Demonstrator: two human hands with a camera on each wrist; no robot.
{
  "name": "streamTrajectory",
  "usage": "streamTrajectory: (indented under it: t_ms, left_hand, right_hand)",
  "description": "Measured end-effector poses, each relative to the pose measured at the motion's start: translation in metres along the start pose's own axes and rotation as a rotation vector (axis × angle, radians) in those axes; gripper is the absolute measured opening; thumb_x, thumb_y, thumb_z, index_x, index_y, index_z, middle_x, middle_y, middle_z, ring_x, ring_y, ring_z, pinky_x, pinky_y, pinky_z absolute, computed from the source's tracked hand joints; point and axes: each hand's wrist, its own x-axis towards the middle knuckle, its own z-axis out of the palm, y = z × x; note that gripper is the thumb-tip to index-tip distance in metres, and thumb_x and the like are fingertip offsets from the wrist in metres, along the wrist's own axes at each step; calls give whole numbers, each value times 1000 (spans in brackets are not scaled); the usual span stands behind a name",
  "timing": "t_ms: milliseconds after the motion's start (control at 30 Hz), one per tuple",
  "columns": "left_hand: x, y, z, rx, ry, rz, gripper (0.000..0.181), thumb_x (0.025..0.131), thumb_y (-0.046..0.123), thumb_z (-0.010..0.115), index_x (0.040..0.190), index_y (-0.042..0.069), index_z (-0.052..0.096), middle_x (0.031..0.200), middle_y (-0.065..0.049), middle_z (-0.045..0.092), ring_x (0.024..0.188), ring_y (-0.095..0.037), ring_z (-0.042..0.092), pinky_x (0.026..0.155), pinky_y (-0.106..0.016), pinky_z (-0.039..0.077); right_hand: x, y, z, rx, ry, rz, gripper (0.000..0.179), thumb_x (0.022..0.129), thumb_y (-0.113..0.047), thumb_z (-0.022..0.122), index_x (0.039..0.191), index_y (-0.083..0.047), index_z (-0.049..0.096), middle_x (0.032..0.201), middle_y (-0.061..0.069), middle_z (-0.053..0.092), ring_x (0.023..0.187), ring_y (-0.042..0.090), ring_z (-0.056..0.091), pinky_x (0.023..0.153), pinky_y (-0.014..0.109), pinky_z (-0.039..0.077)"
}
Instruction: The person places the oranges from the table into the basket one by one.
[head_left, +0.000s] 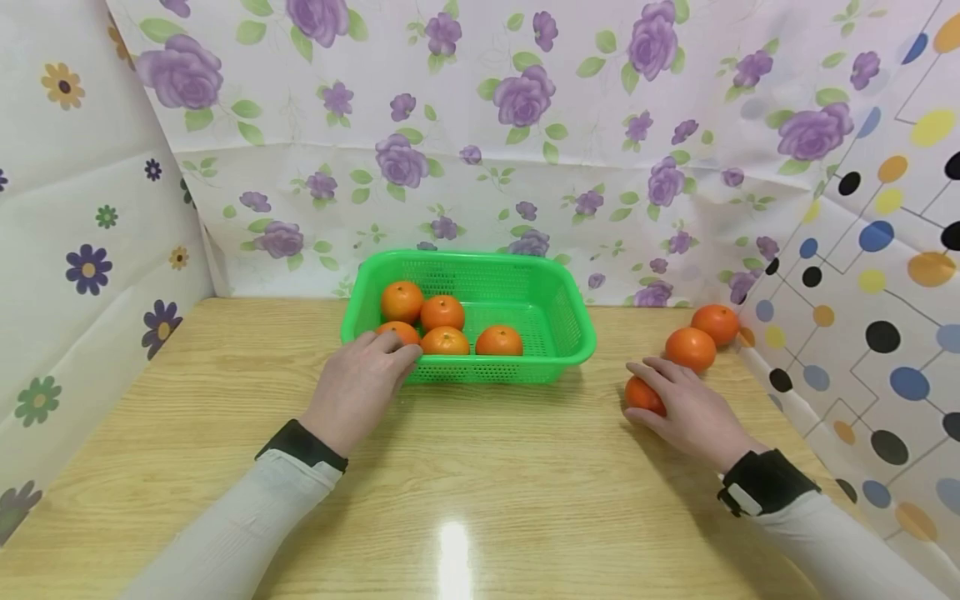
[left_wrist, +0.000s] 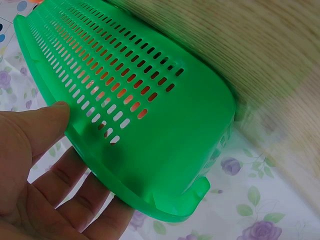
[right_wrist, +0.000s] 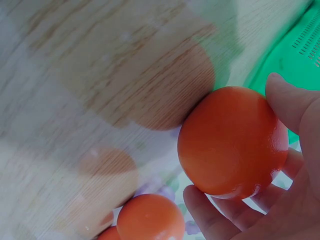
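A green plastic basket (head_left: 525, 367) with slotted walls holds several mandarins (head_left: 442, 313). My left hand (head_left: 363, 379) grips its near rim at the left, the thumb (left_wrist: 52, 117) outside and the other fingers reaching over the edge. One mandarin behind that hand is partly hidden by it. On the table at the right, my right hand (head_left: 693, 412) holds a mandarin (right_wrist: 232, 142) between its thumb and curled fingers. The right wrist view shows this fruit low over the wood, smooth and deep orange.
Two more mandarins, a nearer one (head_left: 690, 349) and a farther one (head_left: 716, 324), sit just beyond my right hand by the dotted side wall (head_left: 847, 333). A flowered cloth (head_left: 465, 192) backs the wooden table (head_left: 480, 467). Another patterned wall (head_left: 90, 208) stands at the left.
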Motion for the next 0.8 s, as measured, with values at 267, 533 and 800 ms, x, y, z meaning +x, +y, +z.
streamTrajectory:
  t_ms: [267,533,800]
  left_hand:
    - [0,1,-1,1,-4,-7,20,92,9,91,108,11,79,101,-8,72,85,-30,65,74,-40,61]
    - [0,1,-1,1,-5,-6,20,92,8,91,108,11,80,101,-8,72,85,-30,65,75,-40,61]
    - [0,1,-2,1,-6,-7,18,93,9,90,108,11,80,100,-8,72,84,-30,65,74,-39,61]
  right_hand:
    - [0,1,1,-5,-10,18,75,97,-39,88,160,-11,56,153,24,56,133,52,58,102,74,53]
    - [0,-1,0,-1,-15,49,76,96,-39,89,159,-9,57,149,25,57,129,50,61,102,73,54]
    - [-1,1,1,-3,14,52,77,94,-41,91,157,-9,59,143,24,59,122,48,65,97,71,56]
